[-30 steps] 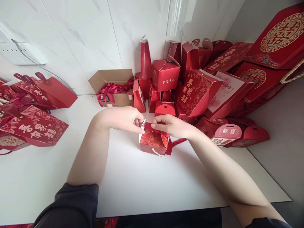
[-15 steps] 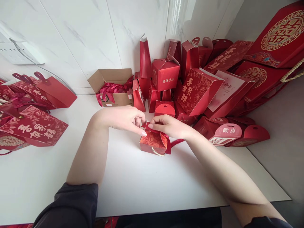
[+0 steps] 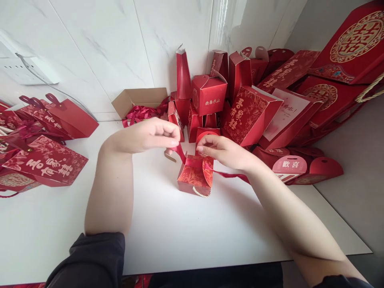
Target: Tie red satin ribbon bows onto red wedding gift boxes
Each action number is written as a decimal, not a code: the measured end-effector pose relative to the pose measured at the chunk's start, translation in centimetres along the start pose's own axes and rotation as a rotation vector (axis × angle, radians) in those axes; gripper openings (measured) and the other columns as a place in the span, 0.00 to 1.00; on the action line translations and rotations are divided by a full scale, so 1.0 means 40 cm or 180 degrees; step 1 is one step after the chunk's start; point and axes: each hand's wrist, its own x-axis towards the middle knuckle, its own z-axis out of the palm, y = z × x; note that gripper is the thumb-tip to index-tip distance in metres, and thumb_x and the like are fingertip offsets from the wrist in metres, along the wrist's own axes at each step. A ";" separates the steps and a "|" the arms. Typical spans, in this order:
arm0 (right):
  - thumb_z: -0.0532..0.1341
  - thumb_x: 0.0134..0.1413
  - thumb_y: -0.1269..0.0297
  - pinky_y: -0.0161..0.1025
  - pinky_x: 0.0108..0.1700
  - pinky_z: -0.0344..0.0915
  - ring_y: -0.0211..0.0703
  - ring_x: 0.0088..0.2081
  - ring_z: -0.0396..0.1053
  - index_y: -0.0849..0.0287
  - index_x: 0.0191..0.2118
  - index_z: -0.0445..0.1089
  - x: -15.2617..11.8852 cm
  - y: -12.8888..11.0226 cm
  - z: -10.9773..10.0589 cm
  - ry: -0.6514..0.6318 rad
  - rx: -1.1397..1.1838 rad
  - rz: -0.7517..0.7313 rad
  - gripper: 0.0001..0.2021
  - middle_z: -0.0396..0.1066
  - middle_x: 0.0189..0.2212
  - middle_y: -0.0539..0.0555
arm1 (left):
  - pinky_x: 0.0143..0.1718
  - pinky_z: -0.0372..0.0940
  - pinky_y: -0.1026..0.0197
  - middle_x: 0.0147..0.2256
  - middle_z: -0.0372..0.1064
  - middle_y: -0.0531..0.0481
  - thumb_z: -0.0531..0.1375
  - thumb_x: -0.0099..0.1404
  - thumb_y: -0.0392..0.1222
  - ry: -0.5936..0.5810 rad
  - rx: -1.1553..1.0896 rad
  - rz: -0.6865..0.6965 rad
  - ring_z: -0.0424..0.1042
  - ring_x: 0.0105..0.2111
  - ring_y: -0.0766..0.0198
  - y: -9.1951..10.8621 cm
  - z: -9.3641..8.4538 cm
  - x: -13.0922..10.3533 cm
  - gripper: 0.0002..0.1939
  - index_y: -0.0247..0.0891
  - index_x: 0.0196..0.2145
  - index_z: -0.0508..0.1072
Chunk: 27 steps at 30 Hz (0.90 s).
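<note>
A small red patterned gift box (image 3: 195, 179) with a gold twisted cord on its front stands on the white table. My left hand (image 3: 160, 137) is up and left of it, pinching a dark red ribbon (image 3: 179, 153) that runs down to the box top. Below those fingers hangs a thin curved piece (image 3: 170, 156) I cannot make out clearly. My right hand (image 3: 220, 150) is just above the box's right rear corner with fingers curled together; what they hold, if anything, is hidden. More ribbon trails from the box's right side under my right wrist.
An open cardboard box (image 3: 144, 97) of red ribbon stands against the tiled wall. Many red gift boxes (image 3: 252, 116) are stacked at the back right. Red gift bags (image 3: 49, 160) lie at the left, below a wall socket (image 3: 27, 66).
My left hand has lifted away to the left, drawing the ribbon up from the box. My right hand has moved slightly right and up, off the box top.
</note>
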 end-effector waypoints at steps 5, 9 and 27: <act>0.54 0.61 0.46 0.37 0.32 0.57 0.39 0.30 0.61 0.57 0.32 0.66 -0.030 -0.004 -0.072 -0.0261 -0.0670 0.0273 0.19 0.66 0.30 0.49 | 0.28 0.67 0.60 0.34 0.75 0.44 0.61 0.55 0.42 0.0942 -0.1109 0.0507 0.74 0.32 0.57 -0.020 -0.028 -0.018 0.08 0.37 0.22 0.71; 0.56 0.58 0.43 0.39 0.34 0.59 0.42 0.33 0.64 0.56 0.31 0.71 -0.047 -0.015 -0.100 -0.0922 -0.0918 0.0427 0.20 0.71 0.33 0.51 | 0.21 0.64 0.63 0.39 0.77 0.43 0.61 0.57 0.41 0.0986 -0.1707 0.0629 0.75 0.31 0.59 -0.025 -0.024 -0.009 0.07 0.37 0.23 0.71; 0.58 0.56 0.67 0.39 0.36 0.63 0.42 0.33 0.69 0.53 0.41 0.72 -0.104 -0.082 -0.127 0.0037 -0.1141 -0.0301 0.09 0.73 0.34 0.50 | 0.37 0.72 0.70 0.35 0.72 0.53 0.59 0.54 0.26 0.2023 -0.2105 0.1232 0.77 0.41 0.65 0.009 0.004 -0.009 0.17 0.42 0.40 0.76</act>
